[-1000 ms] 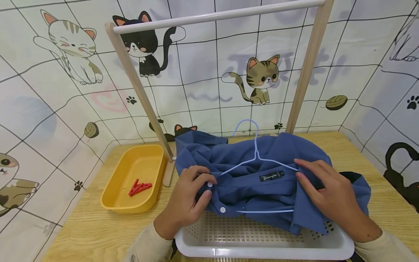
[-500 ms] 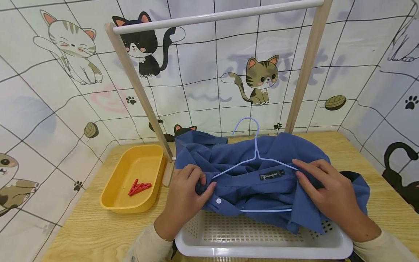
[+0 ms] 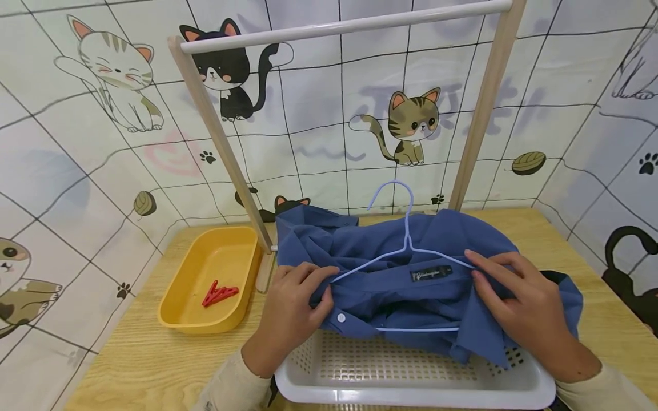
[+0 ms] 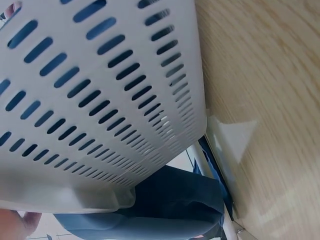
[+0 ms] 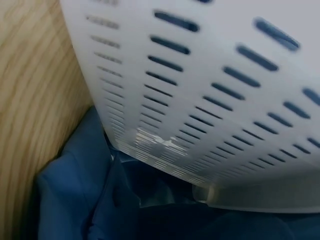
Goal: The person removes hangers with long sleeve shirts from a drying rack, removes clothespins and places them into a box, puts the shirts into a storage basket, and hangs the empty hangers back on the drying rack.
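Fitting the hanger into the blue shirt, by the look of it.
The shirt lies over the far rim of the white basket on the worktop; the left hand, fingers bent, grips cloth at the hanger's left arm, while the right hand, thumb and forefinger slightly parted, lightly pinches cloth at its right arm. Best to steady one side, work each tip into its shoulder, and keep the collar centred under the hook.
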{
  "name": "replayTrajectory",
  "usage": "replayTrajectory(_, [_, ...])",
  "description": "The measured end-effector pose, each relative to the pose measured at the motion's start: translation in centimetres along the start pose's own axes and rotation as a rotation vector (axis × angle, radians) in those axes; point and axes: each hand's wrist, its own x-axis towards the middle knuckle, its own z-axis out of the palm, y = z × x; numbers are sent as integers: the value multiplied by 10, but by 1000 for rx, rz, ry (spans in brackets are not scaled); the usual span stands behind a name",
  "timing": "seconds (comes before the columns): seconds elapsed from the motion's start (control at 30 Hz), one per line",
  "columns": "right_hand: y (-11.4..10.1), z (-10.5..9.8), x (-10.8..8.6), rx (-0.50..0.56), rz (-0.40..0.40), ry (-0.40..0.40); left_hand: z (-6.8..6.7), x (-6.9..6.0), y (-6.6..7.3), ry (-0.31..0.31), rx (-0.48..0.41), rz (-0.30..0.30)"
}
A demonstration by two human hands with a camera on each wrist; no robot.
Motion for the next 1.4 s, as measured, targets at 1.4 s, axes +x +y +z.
replayTrajectory(1.4, [-5, -14, 8, -28, -64, -36, -4, -3, 4, -155, 233, -212])
